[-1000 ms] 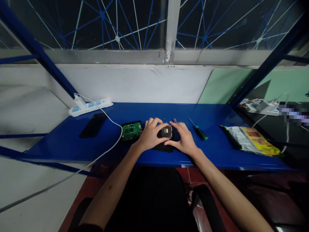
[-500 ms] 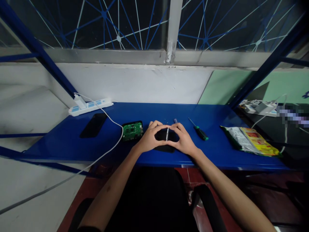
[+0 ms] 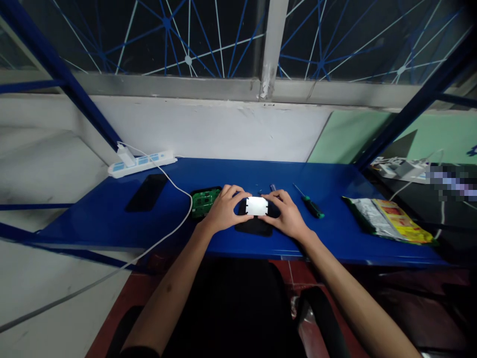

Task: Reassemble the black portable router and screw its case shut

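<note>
Between my two hands a small silvery-white plate (image 3: 257, 206) with notched edges faces up, its broad side toward me. My left hand (image 3: 227, 209) pinches its left side between thumb and fingers. On the opposite edge my right hand (image 3: 286, 214) grips it the same way. Beneath the plate lies a black flat cover (image 3: 254, 227) on the blue table, partly hidden by the plate and hands. A green circuit board (image 3: 203, 203) in a black case sits just left of my left hand, which overlaps its right part.
A screwdriver (image 3: 311, 205) lies to the right, near a shiny food packet (image 3: 391, 219). Left on the blue table (image 3: 223, 171) are a black phone (image 3: 146, 193) and a white power strip (image 3: 145, 163). A white cable (image 3: 173, 226) hangs across the left side.
The plate has turned from edge-on to showing its broad face. My hands have moved apart to its left and right sides, and the left hand now covers more of the circuit board.
</note>
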{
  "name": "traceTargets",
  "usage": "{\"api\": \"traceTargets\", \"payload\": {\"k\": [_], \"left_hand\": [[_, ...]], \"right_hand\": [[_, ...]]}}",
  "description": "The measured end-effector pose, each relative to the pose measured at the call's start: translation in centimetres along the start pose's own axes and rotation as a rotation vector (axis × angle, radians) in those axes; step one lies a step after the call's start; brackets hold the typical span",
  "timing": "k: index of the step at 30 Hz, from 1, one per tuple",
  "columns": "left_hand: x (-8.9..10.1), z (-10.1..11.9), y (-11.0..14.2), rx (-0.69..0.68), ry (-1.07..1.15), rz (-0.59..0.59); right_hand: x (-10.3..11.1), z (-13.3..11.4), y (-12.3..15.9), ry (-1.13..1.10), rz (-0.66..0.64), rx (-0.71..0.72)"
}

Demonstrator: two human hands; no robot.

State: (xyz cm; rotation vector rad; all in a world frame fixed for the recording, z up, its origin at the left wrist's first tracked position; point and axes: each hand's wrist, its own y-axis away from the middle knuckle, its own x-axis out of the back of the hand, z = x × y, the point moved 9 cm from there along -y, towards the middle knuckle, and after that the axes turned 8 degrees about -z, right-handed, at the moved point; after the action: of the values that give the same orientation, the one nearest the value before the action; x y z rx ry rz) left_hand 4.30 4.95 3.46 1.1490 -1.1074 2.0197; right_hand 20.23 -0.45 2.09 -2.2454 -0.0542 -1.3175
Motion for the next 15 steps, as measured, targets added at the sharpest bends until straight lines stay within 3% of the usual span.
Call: {"api": "traceTargets", "payload": {"k": [15], "left_hand": [[-0.87, 0.25, 0.17, -0.014, -0.092, 0.022]], "right_hand": [[0.27, -0.33, 0.08, -0.013, 0.001, 0.034]]}}
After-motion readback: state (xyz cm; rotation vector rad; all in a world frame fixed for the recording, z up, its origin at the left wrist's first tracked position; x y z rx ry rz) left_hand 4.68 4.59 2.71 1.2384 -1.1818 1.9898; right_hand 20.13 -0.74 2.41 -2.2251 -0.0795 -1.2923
